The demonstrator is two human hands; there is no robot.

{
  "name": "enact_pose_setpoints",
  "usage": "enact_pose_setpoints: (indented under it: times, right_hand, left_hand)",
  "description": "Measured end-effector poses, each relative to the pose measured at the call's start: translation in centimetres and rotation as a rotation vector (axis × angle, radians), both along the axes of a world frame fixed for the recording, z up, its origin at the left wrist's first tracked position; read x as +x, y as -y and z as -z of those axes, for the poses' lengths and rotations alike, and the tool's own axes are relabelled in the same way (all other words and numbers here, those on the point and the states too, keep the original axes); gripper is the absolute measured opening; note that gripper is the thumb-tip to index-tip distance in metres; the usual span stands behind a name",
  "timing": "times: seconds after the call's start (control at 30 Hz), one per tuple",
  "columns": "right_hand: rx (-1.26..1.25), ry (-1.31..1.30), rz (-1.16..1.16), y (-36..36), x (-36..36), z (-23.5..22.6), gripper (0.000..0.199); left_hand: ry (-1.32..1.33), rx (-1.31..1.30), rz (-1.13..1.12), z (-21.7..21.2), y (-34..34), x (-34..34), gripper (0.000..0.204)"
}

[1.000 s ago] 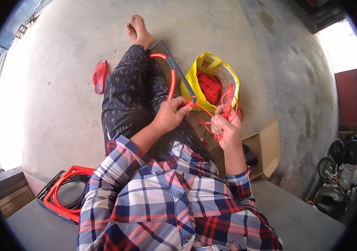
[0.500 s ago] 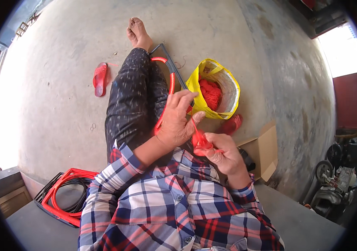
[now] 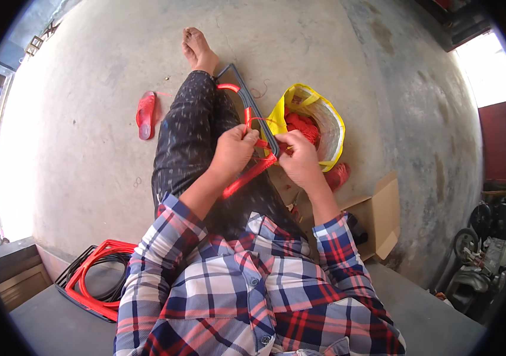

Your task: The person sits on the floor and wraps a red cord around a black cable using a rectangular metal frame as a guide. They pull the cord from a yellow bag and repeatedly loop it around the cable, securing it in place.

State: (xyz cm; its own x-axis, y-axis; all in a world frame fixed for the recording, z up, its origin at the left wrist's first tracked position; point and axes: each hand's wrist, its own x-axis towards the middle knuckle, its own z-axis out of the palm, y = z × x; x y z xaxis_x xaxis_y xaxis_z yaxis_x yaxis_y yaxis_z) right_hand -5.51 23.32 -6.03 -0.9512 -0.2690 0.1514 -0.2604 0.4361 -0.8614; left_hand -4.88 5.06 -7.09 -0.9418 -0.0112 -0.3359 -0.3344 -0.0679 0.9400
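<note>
Red cord point(image 3: 260, 118), pinched w/ L grip point(image 3: 232, 151)

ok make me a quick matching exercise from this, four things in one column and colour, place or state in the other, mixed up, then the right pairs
Things
1. bag
2. box
3. frame
4. slippers

Descriptions
A. between the left hand and right hand, dark, with red in places
B. red, on the floor, one on each side of the legs
C. yellow, open at the top, red cord inside
D. brown cardboard, flap up

Right pairs: 1-C, 2-D, 3-A, 4-B
</note>
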Motion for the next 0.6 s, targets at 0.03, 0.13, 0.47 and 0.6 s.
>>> enact_pose_setpoints:
  times: [0.03,0.13,0.47,0.6]
  right_hand:
    - [-0.133,0.114,0.030,-0.9,0.1,0.1,0.035]
    - [-0.248,0.100,0.014,-1.1,1.4,-3.2,0.039]
    - [-1.488,0.344,0.031,-12.2,3.0,-3.6,0.017]
    - [-1.322,0.373,0.145,-20.5,5.8,-2.1,0.016]
  left_hand:
    - [0.033,0.104,-0.012,-1.9,0.4,0.0,0.019]
    - [0.082,0.234,0.031,-6.3,-0.1,1.0,0.019]
    - [0.082,0.295,0.067,-4.7,-1.0,1.0,0.020]
    - [0.154,0.271,0.060,-3.4,-1.3,1.1,0.028]
